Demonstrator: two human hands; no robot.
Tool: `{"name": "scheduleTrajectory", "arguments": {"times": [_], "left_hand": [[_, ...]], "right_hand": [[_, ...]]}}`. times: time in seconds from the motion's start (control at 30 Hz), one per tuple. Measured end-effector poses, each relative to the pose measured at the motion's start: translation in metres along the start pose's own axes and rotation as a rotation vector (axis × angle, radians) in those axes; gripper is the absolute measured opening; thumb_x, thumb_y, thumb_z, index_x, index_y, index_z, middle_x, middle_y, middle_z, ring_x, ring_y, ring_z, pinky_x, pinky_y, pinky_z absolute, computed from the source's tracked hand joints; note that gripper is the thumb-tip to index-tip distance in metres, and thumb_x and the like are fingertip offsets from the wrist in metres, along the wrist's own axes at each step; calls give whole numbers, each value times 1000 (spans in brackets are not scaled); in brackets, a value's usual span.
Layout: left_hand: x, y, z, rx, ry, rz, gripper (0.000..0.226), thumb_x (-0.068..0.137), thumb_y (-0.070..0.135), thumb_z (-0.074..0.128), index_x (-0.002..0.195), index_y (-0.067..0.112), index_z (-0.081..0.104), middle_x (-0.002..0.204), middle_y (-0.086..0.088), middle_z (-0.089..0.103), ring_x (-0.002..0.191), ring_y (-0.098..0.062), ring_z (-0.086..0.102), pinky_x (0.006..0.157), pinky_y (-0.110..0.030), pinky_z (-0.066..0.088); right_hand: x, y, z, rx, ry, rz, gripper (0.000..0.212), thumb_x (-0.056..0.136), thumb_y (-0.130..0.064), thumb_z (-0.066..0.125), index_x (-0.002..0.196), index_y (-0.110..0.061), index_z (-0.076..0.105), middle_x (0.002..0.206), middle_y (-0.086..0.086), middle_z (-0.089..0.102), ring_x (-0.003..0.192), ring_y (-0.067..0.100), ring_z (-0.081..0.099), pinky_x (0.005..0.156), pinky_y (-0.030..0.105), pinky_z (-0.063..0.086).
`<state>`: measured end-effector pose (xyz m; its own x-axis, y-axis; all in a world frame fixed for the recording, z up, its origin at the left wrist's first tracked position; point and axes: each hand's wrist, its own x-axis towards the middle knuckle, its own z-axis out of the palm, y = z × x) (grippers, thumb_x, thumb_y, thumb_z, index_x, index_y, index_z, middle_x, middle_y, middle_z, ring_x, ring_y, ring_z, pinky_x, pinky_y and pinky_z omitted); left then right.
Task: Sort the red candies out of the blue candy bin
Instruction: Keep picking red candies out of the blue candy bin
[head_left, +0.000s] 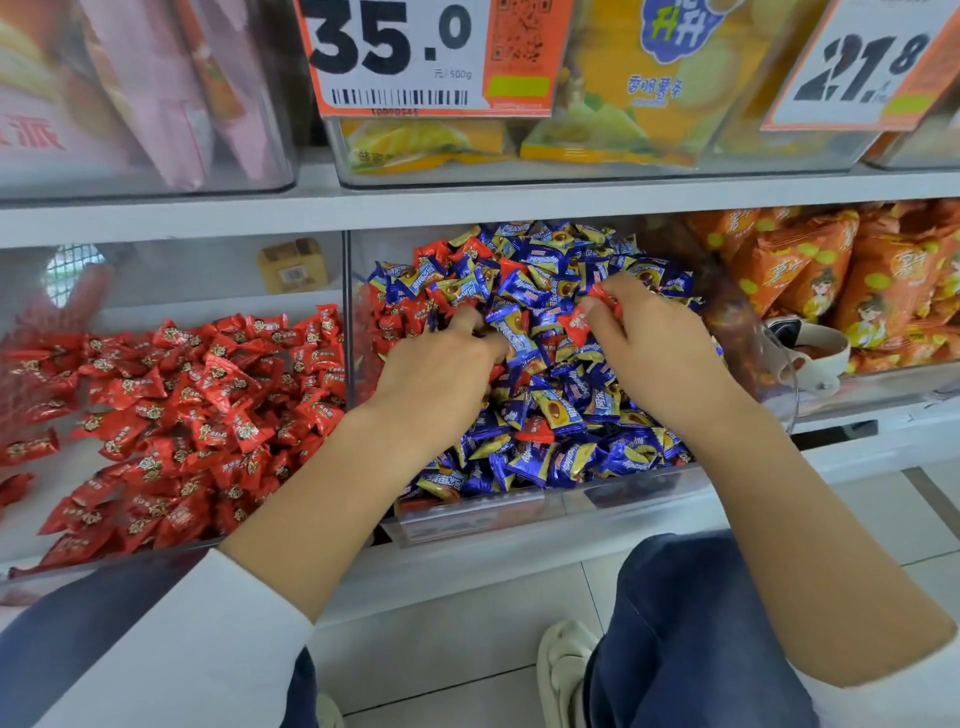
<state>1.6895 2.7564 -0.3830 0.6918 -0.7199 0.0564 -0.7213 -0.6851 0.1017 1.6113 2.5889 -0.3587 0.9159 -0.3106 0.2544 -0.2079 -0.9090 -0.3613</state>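
Observation:
A clear blue candy bin (571, 501) in the middle of the lower shelf is heaped with blue-and-yellow wrapped candies (566, 415). Red candies (447, 260) lie mixed in at its back left. My right hand (654, 348) is over the pile, fingers pinched on red candies (587, 317). My left hand (441, 374) rests palm down in the pile, fingertips curled among the wrappers; what it holds is hidden. Left of the divider, a second bin holds only red candies (197, 415).
A bin of orange snack bags (852, 280) stands to the right, with a white scoop handle (815, 353) beside it. Above, a shelf (467, 202) carries yellow and pink packets and two price signs. My knees and a white shoe (561, 670) are on the tiled floor below.

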Motion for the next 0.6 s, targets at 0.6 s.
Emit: {"name": "scheduleTrajectory", "arguments": {"times": [0.6], "left_hand": [[2,-27,-29,-428,298,-161,19,91,17,53,109,21,53,76,-2,59,50,-5,44,53,-25,28]], "right_hand": [[2,-10,0,179,-117,-36,11,89,-24,62,92,-28,71,95,-9,68,84,6,60,72,10,45]]}}
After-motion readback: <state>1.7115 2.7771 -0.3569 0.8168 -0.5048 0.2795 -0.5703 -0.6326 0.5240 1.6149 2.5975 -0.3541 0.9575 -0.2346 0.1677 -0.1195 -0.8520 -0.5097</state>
